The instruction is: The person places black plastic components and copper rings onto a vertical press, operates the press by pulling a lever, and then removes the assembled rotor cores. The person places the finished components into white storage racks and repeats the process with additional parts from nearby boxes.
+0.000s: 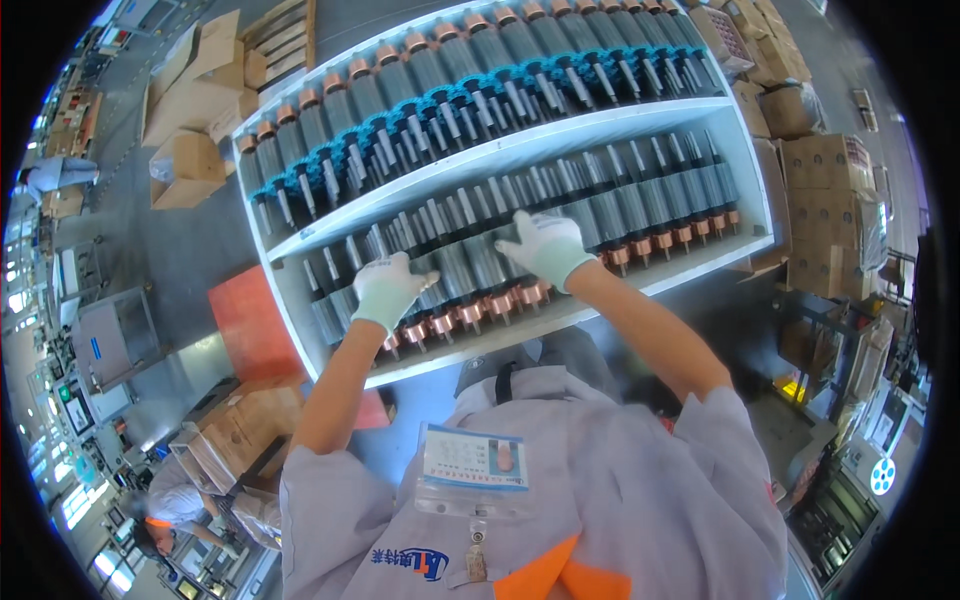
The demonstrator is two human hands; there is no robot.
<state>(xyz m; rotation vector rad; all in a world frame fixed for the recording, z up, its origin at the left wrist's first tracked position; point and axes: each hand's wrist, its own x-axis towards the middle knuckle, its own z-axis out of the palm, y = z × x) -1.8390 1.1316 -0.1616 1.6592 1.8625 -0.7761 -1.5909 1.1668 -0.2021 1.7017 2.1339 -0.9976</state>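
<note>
A white crate [345,216] in front of me holds two rows of motor armatures, split by a long divider. In the near row, armatures [455,268] lie side by side with steel shafts pointing away and copper commutators [470,315] toward me. My left hand [390,288], in a white and pale green glove, rests on the left part of this row, thumb spread inward. Further right, my right hand [548,247], gloved alike, lies over the same row, thumb and fingers apart. Neither hand visibly encloses an armature, though the undersides of the fingers are hidden.
Beyond the divider, the far row of armatures [440,85] has blue-green rings and copper ends facing away. An orange-red panel [262,325] stands at the crate's left. Cardboard boxes [825,190] are stacked on the right; an open carton [187,170] sits far left. A co-worker [175,505] bends at lower left.
</note>
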